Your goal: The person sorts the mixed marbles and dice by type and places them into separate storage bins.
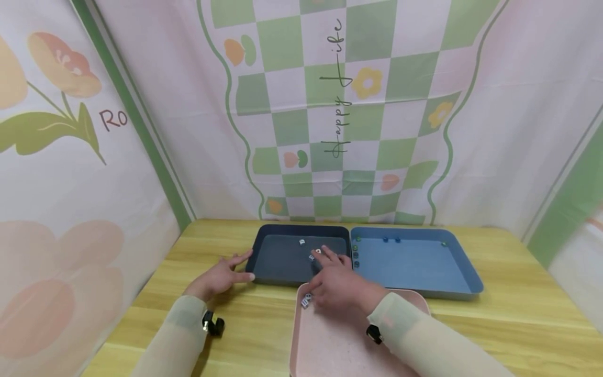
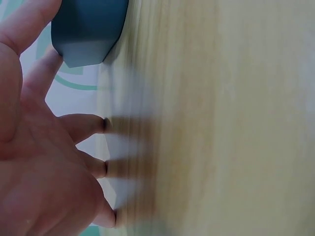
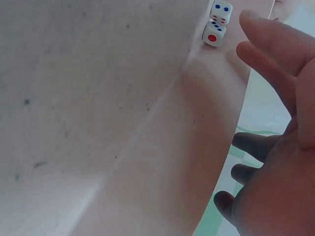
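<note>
My left hand (image 1: 219, 277) touches the near-left corner of a dark navy tray (image 1: 278, 230), its thumb and index finger spread along the two sides. In the left wrist view, the hand's other fingers stand over the table beside the tray corner (image 2: 88, 54). Over the pink tray (image 1: 325, 356) and the dark tray's near edge, my right hand (image 1: 339, 285) reaches with extended fingers. No die shows between those fingers. White dice lie in the dark tray, one die (image 1: 302, 242) farther back. Two white dice (image 3: 214, 33) sit in the pink tray's corner.
A blue tray (image 1: 410, 267) adjoins the dark one on the right. Several small green and blue dice (image 1: 386, 239) lie along its left and back sides. The trays rest on a wooden table (image 1: 513, 314), with a printed curtain (image 1: 325, 131) behind it.
</note>
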### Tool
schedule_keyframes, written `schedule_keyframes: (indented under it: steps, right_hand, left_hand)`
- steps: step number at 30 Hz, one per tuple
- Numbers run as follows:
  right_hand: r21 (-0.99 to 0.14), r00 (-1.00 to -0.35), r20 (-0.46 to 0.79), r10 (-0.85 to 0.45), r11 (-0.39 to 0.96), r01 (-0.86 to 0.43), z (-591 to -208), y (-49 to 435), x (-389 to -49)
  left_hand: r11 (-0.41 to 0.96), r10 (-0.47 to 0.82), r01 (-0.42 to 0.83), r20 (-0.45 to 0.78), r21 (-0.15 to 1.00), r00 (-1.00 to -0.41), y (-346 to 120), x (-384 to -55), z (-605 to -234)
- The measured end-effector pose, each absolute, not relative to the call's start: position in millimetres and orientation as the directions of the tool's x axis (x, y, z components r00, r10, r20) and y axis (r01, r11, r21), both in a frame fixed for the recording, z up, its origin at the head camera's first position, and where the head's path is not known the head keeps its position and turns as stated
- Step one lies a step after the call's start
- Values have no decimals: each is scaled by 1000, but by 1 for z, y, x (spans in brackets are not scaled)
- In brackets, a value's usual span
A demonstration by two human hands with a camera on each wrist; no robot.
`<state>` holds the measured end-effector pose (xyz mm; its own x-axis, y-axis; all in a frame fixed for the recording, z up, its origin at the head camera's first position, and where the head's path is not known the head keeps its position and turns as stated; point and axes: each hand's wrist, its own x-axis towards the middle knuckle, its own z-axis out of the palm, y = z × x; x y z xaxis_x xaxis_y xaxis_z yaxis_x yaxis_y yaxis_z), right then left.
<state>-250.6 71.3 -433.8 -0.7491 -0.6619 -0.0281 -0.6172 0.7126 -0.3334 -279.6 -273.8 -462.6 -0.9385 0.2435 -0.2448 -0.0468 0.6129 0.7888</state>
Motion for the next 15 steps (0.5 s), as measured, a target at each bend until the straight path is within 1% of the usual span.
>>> schedule_keyframes:
  steps: [6, 15]
  right_hand:
    - [-298, -741, -27, -671, 713, -635, -437, 69, -251]
    - [-321, -732, -47, -680, 704, -633, -439, 66, -251]
  left_hand:
    - [618, 240, -46, -245, 785, -939, -273, -280, -462]
    - [623, 242, -42, -244, 781, -939, -272, -278, -462]
